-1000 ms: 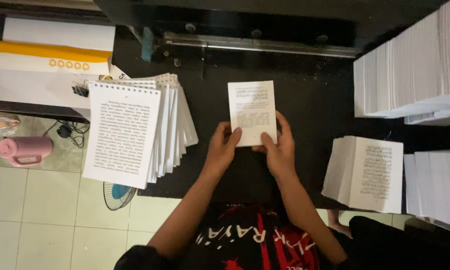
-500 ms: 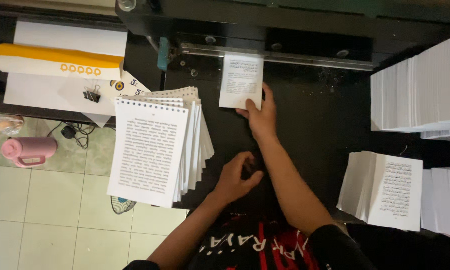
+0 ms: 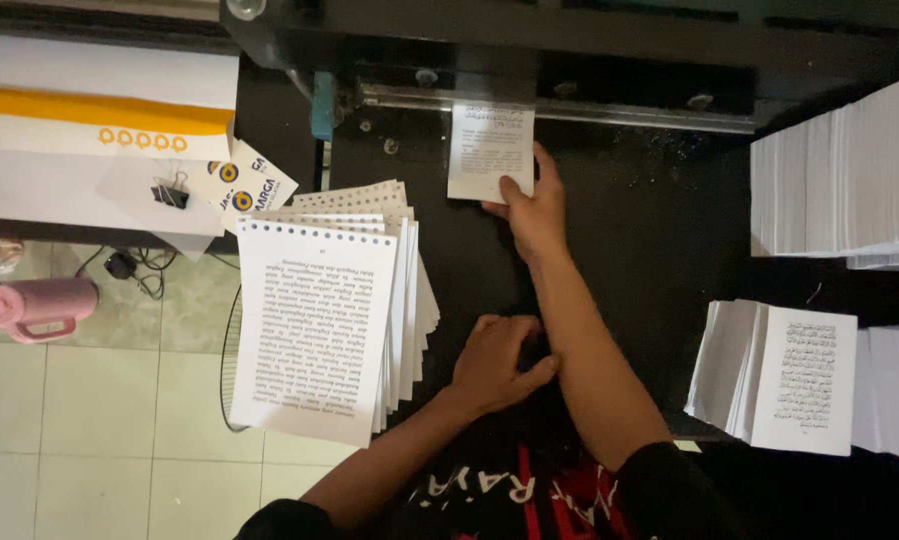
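My right hand point(image 3: 532, 208) holds a small sheaf of printed white pages point(image 3: 490, 150) flat on the black machine bed point(image 3: 650, 230), its far edge pushed under the metal bar of the punching machine point(image 3: 590, 108). My left hand point(image 3: 498, 362) rests near the front edge of the bed, fingers curled, holding nothing that I can see. A fanned stack of punched printed pages point(image 3: 325, 320) lies to the left of that hand.
A stack of printed pages point(image 3: 785, 375) sits at the right, with taller white paper stacks point(image 3: 850, 175) behind it. At the left lie white sheets, a yellow-banded paper roll point(image 3: 90, 110) and a binder clip point(image 3: 171, 193). A pink bottle point(image 3: 35, 305) lies on the tiled floor.
Both hands held the pages near me a second ago. My right hand then pushed them forward under the bar, and my left hand let go and dropped back to the bed's front.
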